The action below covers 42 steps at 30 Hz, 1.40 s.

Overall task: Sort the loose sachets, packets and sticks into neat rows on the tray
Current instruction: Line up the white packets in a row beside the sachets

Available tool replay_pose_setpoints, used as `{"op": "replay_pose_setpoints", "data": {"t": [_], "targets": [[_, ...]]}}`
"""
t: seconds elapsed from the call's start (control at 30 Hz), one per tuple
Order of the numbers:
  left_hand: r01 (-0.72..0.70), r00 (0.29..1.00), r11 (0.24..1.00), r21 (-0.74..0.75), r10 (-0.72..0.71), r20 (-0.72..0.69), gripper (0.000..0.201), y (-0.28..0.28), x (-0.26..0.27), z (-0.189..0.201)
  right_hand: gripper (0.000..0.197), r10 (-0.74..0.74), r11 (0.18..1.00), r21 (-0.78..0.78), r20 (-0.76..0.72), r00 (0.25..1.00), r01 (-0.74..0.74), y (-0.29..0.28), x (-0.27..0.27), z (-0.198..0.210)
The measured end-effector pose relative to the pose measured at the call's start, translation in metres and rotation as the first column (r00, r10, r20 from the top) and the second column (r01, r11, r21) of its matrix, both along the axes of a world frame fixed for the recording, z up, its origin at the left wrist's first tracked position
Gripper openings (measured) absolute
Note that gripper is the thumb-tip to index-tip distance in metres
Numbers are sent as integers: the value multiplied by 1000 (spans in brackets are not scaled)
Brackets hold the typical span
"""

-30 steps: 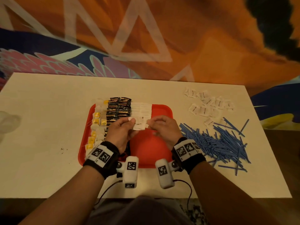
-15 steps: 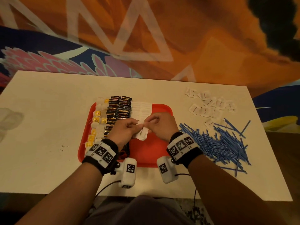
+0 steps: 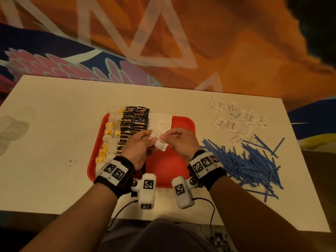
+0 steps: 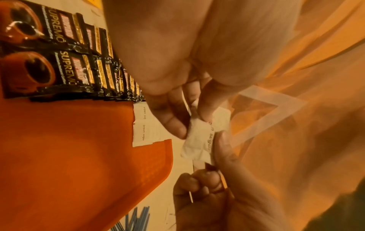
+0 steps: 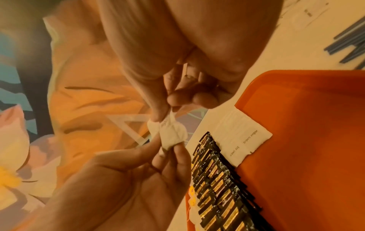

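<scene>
Head view: sachet [image 3: 160, 144] lengthwise down-right.

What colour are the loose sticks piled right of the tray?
Blue; the sticks lie heaped on the table, clearest in the head view.

Loose sachets [image 3: 238, 118]: print too small; tray [image 3: 183, 122] partly hidden.

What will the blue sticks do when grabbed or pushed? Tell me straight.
The blue sticks are thin and straight, so they probably stay stiff and weigh little. They lie crisscrossed in a loose pile on the table, so a push would likely scatter or roll them. A handful may slip out of line; squaring the ends before laying them on the tray seems wise.
</scene>
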<state>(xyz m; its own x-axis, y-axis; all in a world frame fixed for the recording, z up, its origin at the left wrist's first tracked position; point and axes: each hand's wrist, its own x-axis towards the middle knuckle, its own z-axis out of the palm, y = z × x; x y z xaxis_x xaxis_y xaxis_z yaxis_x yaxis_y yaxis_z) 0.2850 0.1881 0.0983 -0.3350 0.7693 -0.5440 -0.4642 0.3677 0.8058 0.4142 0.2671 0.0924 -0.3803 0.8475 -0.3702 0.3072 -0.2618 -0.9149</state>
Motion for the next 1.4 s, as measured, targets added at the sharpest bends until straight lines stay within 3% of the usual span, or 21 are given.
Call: {"op": "replay_pose_setpoints", "data": {"t": [0.1, 0.2, 0.37, 0.57, 0.7, 0.83, 1.2, 1.4], "targets": [[30, 999, 999, -32, -31, -28, 13, 0, -2, 1, 17, 25, 999, 28, 0, 1000, -25, 2, 2, -1], [-9, 994, 999, -41, 5, -106, 12, 1, -1, -2, 20, -40, 998, 50, 4, 999, 39, 2, 3, -6], [-116, 992, 990, -78, 111, -62, 12, 5, -2, -5, 26, -15, 987, -160, -14, 1000, 12, -7, 2, -22], [-143, 982, 982, -127, 124, -142, 19, 2, -10, -18, 14, -70, 983, -175, -39, 997, 62, -13, -1, -39], [-144, 979, 974, -174, 115, -171, 27, -7, -24, -23, 10, -53, 986, -156, 49, 997, 60, -5, 0, -62], [-113, 986, 969, -219, 82, -144, 32, -23, -45, -28, 11, -20, 991, -124, 257, 966, 53, 7, 1, -94], [-153, 980, 951, -268, 110, -168, 28, -67, -92, -40, 12, -73, 984, -127, 335, 939, 122, 25, -54, -129], [-183, 974, 944, -275, 136, -181, 26, -75, -107, -43, 19, -85, 996, 18, 499, 863, 87, 25, -68, -138]]}}
